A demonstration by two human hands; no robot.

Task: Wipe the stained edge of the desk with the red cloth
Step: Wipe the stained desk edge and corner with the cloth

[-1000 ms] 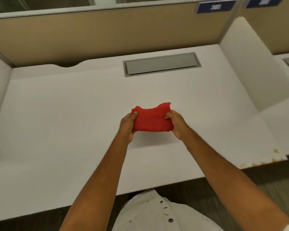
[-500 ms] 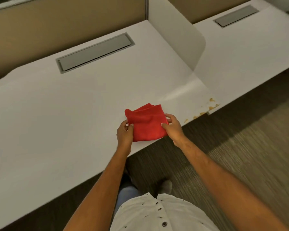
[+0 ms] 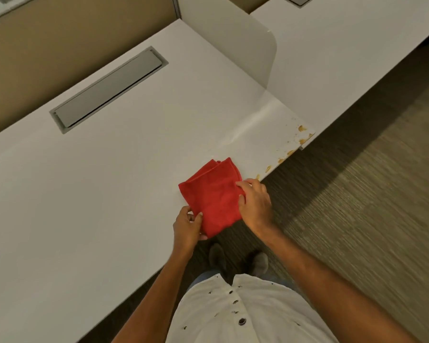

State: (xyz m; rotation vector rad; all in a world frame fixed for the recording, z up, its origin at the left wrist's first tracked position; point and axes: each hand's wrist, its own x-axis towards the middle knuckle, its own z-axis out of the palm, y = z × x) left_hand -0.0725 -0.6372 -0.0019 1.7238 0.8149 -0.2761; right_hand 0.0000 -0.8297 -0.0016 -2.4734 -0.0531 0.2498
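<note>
Head view: your red cloth (image 3: 214, 196) is folded into a thick, layered pad, matte and evenly coloured, lying at the front edge of the white desk (image 3: 84, 194) with its near corner overhanging the floor. Your left hand (image 3: 187, 225) pinches that near corner between thumb and fingers; your right hand (image 3: 255, 205) clasps the cloth's right side, fingers curled on top. Orange-brown stains (image 3: 291, 152) dot the desk edge just beyond your right hand, untouched by the cloth.
</note>
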